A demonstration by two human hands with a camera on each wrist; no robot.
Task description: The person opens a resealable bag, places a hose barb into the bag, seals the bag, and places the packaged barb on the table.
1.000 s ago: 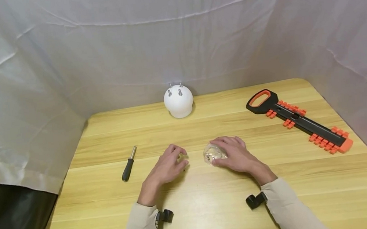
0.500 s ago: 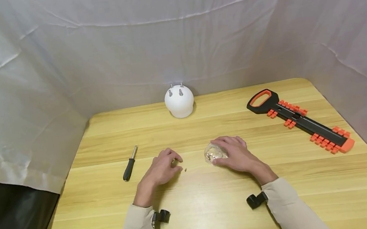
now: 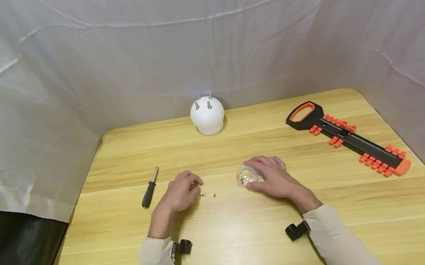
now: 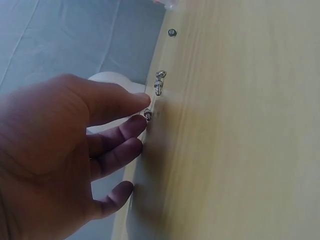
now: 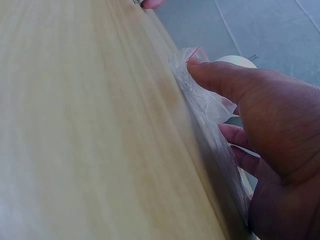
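My left hand (image 3: 196,184) lies on the wooden table (image 3: 246,240) with its fingers curled. In the left wrist view its thumb and index fingertip (image 4: 135,127) pinch a small screw (image 4: 148,114) against the wood. Just right of it lie loose small screws (image 3: 202,194) (image 4: 159,82) and a tiny metal part (image 3: 214,195) (image 4: 172,32). My right hand (image 3: 256,173) (image 5: 210,100) holds a clear plastic bag (image 3: 245,175) (image 5: 200,107) of small metal parts down on the table, thumb on the bag's top edge and fingers curled over it.
A black-handled screwdriver (image 3: 149,192) lies left of my left hand. A white dome with two bolts sticking up (image 3: 207,116) stands at the back edge. A long black and orange tool (image 3: 347,138) lies at the back right. White cloth walls surround the table.
My left hand has drawn back to the left and toward me, leaving small screws uncovered on the table. My right hand has stayed on the bag.
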